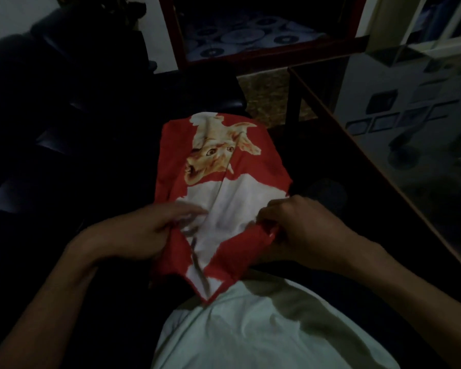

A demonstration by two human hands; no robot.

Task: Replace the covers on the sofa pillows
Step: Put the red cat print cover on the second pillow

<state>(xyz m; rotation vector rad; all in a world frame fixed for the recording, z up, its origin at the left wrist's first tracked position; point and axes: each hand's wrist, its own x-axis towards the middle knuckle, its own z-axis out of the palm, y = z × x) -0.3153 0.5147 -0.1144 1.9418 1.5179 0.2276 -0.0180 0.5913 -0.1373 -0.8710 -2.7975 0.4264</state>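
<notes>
Red cover point(224, 182) lengthwise, opening toward person

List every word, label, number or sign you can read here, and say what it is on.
None: no text can be read anywhere in this dim view.
The red and white pillow cover held by the left hand and right hand bears a kitten picture, no lettering.
The discs on the patterned cloth behind are too blurred to show any print.
</notes>
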